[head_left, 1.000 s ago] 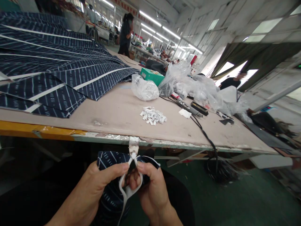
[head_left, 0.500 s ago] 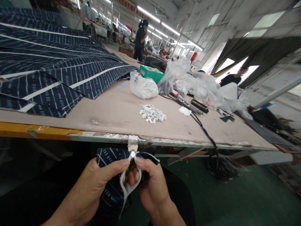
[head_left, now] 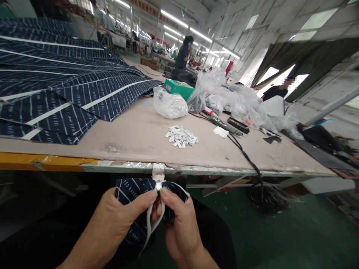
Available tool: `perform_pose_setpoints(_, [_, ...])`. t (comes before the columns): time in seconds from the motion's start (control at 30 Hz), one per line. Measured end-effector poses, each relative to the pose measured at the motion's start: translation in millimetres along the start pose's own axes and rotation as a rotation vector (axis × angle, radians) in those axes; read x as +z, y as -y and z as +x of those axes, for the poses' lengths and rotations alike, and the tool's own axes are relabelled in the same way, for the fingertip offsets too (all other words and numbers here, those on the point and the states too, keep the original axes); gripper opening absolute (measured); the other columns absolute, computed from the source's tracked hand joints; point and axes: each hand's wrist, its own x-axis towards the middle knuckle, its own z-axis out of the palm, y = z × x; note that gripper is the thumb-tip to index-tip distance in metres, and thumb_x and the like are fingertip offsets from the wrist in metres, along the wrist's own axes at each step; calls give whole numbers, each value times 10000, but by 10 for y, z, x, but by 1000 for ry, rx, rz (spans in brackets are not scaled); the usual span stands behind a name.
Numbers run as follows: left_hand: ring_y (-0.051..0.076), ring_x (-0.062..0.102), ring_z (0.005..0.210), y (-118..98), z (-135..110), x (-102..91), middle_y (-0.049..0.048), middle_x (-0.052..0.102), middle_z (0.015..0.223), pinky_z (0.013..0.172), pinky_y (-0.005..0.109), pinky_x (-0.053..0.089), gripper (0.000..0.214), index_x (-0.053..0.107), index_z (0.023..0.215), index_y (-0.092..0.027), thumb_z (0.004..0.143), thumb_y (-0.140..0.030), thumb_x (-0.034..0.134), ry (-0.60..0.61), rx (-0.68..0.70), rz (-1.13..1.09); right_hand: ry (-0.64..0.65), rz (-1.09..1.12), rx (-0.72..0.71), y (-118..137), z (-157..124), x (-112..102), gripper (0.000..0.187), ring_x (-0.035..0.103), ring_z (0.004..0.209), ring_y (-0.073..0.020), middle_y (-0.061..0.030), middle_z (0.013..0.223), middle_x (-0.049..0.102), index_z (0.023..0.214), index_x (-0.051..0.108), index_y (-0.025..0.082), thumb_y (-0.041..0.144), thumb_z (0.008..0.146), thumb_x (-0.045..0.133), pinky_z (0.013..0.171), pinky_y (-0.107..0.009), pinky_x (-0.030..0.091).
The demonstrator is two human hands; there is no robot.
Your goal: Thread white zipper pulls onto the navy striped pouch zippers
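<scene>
Just below the table edge, my left hand (head_left: 113,215) pinches a navy fabric piece (head_left: 134,188) with white stripes and lettering, its thumb close to a white zipper tape (head_left: 149,220). My right hand (head_left: 183,216) grips the other side, thumb and fingers closed on the fabric and tape. Between the thumbtips, the two tape strands meet at a small shiny white piece, seemingly a zipper slider (head_left: 158,186). It sits at the lower end of a pale holder (head_left: 158,172) fixed to the table edge. Below the thumbs the strands bow apart, then come together; several fingertips are hidden behind them.
A pile of small white pieces (head_left: 181,136) lies on the table (head_left: 131,145). Behind it are a plastic bag (head_left: 170,104), a green box (head_left: 178,89) and a corded grey tool (head_left: 224,124). Striped fabric (head_left: 92,89) covers the left. Two people are farther back.
The gap between the tape strands under my thumbs has narrowed. Both hands keep their grip, with the thumbs slightly lower. The standing person in the background has moved right.
</scene>
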Motion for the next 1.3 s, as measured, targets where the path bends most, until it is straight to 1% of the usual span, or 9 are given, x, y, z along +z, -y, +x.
perform_pose_setpoints(0.23, [214, 650, 536, 10, 80, -49, 30, 727, 540, 592, 293, 530, 347, 719, 527, -210, 692, -480, 860, 9, 10, 54, 31, -17, -44, -21, 58, -58, 344, 490, 490, -112, 22, 503, 584, 601, 675, 171, 418, 731, 876, 531, -234, 422])
perform_pose_setpoints(0.33, [250, 689, 576, 69, 92, -125, 44, 775, 599, 583, 309, 557, 347, 785, 638, -207, 662, -534, 899, -15, -60, 52, 88, -173, -119, -6, 46, -223, 290, 543, 606, -123, 21, 648, 661, 772, 739, 176, 432, 813, 869, 620, -235, 473])
perform_pose_setpoints(0.5, [290, 748, 754, 215, 1, -225, 33, 846, 738, 669, 286, 617, 370, 839, 744, -240, 701, -605, 878, 89, 5, 195, 92, -389, -120, 31, -89, -449, 313, 632, 782, -161, -13, 855, 756, 980, 810, 184, 457, 838, 868, 786, -274, 537])
perform_pose_setpoints(0.7, [311, 773, 627, 145, -92, -169, 67, 849, 687, 583, 330, 625, 452, 815, 729, -221, 685, -667, 868, 23, -132, 77, 5, -294, -77, 37, -131, -377, 349, 668, 679, -191, -52, 787, 785, 911, 832, 160, 472, 771, 904, 689, -316, 569])
perform_pose_setpoints(0.8, [324, 786, 649, -51, 21, -113, 61, 838, 663, 592, 328, 609, 390, 790, 683, -223, 731, -607, 834, -9, -17, 179, -7, -307, -121, 166, 30, -256, 326, 679, 686, -204, -52, 821, 800, 943, 830, 170, 433, 758, 891, 719, -345, 585])
perform_pose_setpoints(1.0, [263, 723, 631, -393, 272, -7, -11, 722, 495, 531, 261, 491, 297, 696, 550, -266, 780, -426, 795, -270, 466, 491, -74, -707, -454, 478, 353, -7, 178, 558, 641, -168, 30, 646, 650, 723, 719, 190, 327, 826, 768, 619, -283, 474])
perform_pose_setpoints(1.1, [264, 751, 678, -322, 233, -3, -30, 772, 569, 549, 238, 522, 279, 747, 613, -254, 771, -475, 811, -220, 383, 394, -9, -695, -470, 513, 300, -26, 179, 571, 695, -171, 37, 685, 660, 724, 705, 189, 309, 848, 753, 672, -275, 485])
perform_pose_setpoints(1.2, [292, 781, 640, -122, 62, -54, 5, 835, 659, 557, 292, 602, 386, 803, 674, -227, 769, -600, 810, -110, 226, 254, 136, -574, -334, 429, 124, -189, 171, 612, 696, -178, 23, 737, 714, 784, 754, 179, 342, 830, 782, 699, -285, 524])
perform_pose_setpoints(1.3, [340, 819, 747, 66, -160, -231, 29, 867, 741, 686, 366, 688, 474, 836, 741, -256, 541, -662, 975, -71, 33, -60, 391, -498, -86, 180, -27, -472, 322, 642, 741, -196, 4, 816, 744, 871, 797, 195, 406, 667, 929, 742, -314, 556])
